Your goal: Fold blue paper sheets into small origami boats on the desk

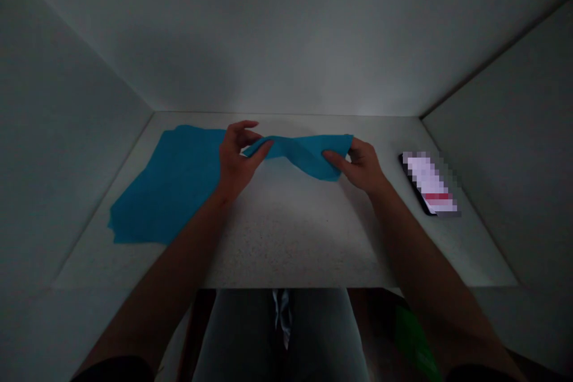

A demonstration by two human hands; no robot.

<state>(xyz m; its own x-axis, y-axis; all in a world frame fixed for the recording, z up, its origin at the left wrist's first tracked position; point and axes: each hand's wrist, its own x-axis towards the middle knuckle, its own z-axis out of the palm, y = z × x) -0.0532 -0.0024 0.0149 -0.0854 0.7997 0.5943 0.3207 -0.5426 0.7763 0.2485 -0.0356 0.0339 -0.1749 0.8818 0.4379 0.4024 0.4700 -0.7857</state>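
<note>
Held sheet (313,150) matt, cloth-like; tabletop (286,233) matt, grainy.

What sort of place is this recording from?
Likely a small indoor desk nook: a pale tabletop is closely bordered by plain walls, with blue sheet material on its left and a phone on its right.

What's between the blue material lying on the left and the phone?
In the head view: the left hand, the right hand and the blue piece they hold.
</note>
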